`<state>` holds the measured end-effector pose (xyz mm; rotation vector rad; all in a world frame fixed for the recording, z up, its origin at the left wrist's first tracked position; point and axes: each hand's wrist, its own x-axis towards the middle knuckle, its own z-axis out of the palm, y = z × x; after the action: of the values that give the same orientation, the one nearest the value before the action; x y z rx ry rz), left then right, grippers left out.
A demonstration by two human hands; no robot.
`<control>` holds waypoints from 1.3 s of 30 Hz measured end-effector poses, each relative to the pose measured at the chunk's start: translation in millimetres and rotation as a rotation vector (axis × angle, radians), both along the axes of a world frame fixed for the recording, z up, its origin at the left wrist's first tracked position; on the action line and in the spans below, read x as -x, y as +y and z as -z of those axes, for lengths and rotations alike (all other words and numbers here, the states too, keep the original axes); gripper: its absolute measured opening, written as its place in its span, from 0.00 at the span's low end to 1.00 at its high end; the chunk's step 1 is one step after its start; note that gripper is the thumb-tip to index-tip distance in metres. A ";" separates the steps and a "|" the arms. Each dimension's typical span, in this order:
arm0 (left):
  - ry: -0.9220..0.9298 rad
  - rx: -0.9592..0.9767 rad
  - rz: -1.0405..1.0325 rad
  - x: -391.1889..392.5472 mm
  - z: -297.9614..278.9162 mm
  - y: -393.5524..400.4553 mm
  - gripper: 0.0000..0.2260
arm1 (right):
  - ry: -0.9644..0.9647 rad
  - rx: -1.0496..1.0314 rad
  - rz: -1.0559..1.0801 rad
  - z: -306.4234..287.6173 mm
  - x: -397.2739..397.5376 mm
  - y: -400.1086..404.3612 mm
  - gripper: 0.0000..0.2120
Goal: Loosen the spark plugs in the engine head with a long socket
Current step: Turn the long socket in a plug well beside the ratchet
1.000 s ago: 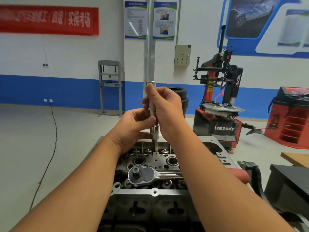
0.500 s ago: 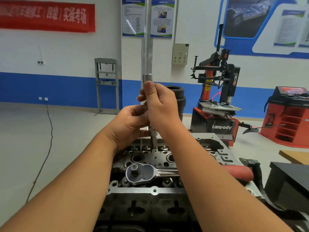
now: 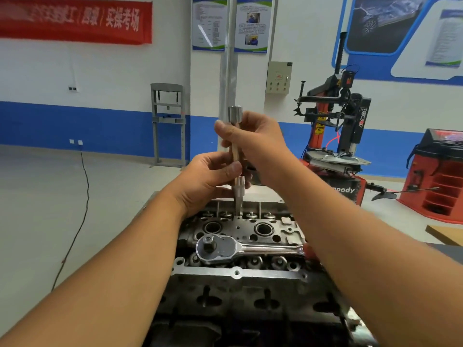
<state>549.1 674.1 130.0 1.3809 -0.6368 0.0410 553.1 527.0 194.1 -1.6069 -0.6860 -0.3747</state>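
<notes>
Above the head, at centre: long bright-steel socket assembly (image 3: 236, 156), a slim shaft with a wider cup on top, held upright over the far row of the dark cast-metal engine head (image 3: 240, 274).
Right hand (image 3: 253, 149): fingers and thumb curled round the upper shaft just under the top cup; gripping, not loose.
Left hand (image 3: 213, 179): thumb and fingertips pinching the lower shaft at the stepped collar; gripping too.
Nearer hand: left, the lower of the two, closest to the head; right sits above it, at 12 o'clock from the left thumb.
Long axis: vertical, 12 to 6 o'clock, only slightly tilted.
Pointing: thin lower end aimed down at 6 o'clock, at or just above the far edge of the head; contact there too small to tell.
Round plug wells: two dark round bores (image 3: 263, 228) at about 5 and 7 o'clock from the shaft tip, near but not under it.
Chrome ratchet wrench (image 3: 220, 247): lying flat across the head, round drive end at 9 o'clock, handle running to 3 o'clock under the right forearm; touched by neither hand.
Judged next need: shaft kept plumb, tip shifted over one well, then lowered straight.
Judged risk: a slanted entry binding against the well wall.
</notes>
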 end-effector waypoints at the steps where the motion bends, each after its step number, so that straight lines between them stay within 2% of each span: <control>1: -0.009 0.001 -0.017 0.8 -0.6 -0.9 0.10 | 0.004 0.089 -0.039 -10.7 -2.2 -5.7 0.18; 3: -0.037 0.002 -0.064 0.2 -2.4 -1.3 0.06 | 0.006 0.126 -0.110 -24.2 -6.4 -11.0 0.15; 6: -0.050 0.015 -0.097 -2.5 -2.5 -3.3 0.02 | 0.027 -0.056 -0.211 -20.5 -13.8 -3.9 0.12; 9: -0.059 0.031 -0.077 -2.8 -0.9 -4.4 0.02 | 0.045 -0.149 -0.320 -11.1 -18.1 2.3 0.12; 15: 0.027 0.063 0.106 -4.6 -5.3 -2.3 0.11 | 0.109 -0.082 -0.484 -14.0 -15.1 -7.3 0.14; 18: 0.013 0.026 0.077 -6.1 -3.3 -1.6 0.10 | 0.159 -0.093 -0.464 -13.9 -13.3 -11.2 0.15; 21: -0.084 -0.038 -0.055 -6.7 -3.3 -3.5 0.02 | 0.179 -0.141 -0.425 -14.5 -11.8 -16.5 0.15; 25: -0.162 -0.039 -0.187 -6.5 -2.4 -5.5 0.14 | 0.084 -0.099 -0.397 -13.7 -10.7 -26.6 0.10; 28: -0.136 -0.011 -0.175 -4.3 -2.0 -7.2 0.10 | 0.087 -0.090 -0.378 -12.7 -10.9 -26.9 0.08; 30: -0.068 0.034 -0.063 -2.0 -4.0 -6.0 0.07 | 0.102 -0.084 -0.395 -13.5 -9.3 -25.9 0.08; 32: -0.013 0.020 0.007 0.1 -5.9 -4.3 0.12 | 0.109 -0.061 -0.397 -13.9 -8.5 -25.7 0.10; 34: -0.017 -0.018 0.004 1.4 -5.4 -5.8 0.13 | 0.140 -0.055 -0.405 -13.1 -9.0 -27.2 0.11; 39: -0.114 -0.077 -0.130 1.1 -2.2 -7.1 0.07 | 0.141 -0.058 -0.399 -11.7 -9.5 -28.2 0.11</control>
<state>548.0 667.1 132.2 1.5015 -0.6477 0.2022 562.6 498.8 205.8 -1.3865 -0.8574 0.0107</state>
